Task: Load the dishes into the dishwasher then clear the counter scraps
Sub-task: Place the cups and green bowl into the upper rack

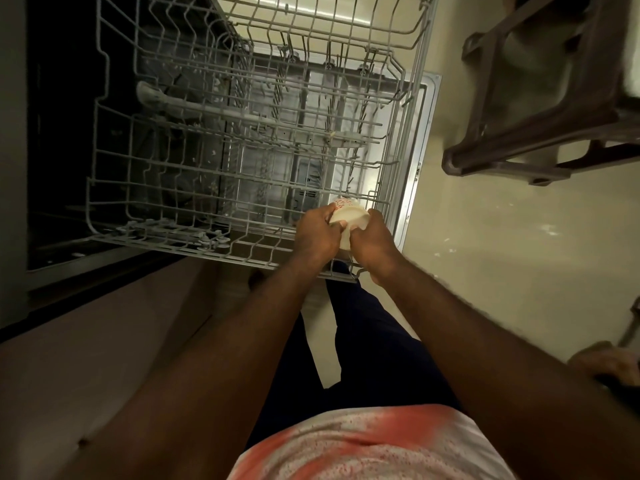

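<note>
Holding a white cup with red print (348, 220) in both hands, right over the near right corner of the pulled-out upper dishwasher rack (221, 140). Left hand (317, 233) is wrapping its fingers around the cup's left side, right hand (372, 242) is gripping the right side, thumbs sitting close together on top of it. Cup is tipped on its side, red-printed end pointing away toward the rack wires, and it's looking like it's just touching or barely above them, can't tell which. Rack itself is sitting bare, grey wire tines all over, with the open dishwasher door (414, 161) showing underneath it. A brown plastic chair (540, 140) is standing off to the right on the pale floor (502, 254)
</note>
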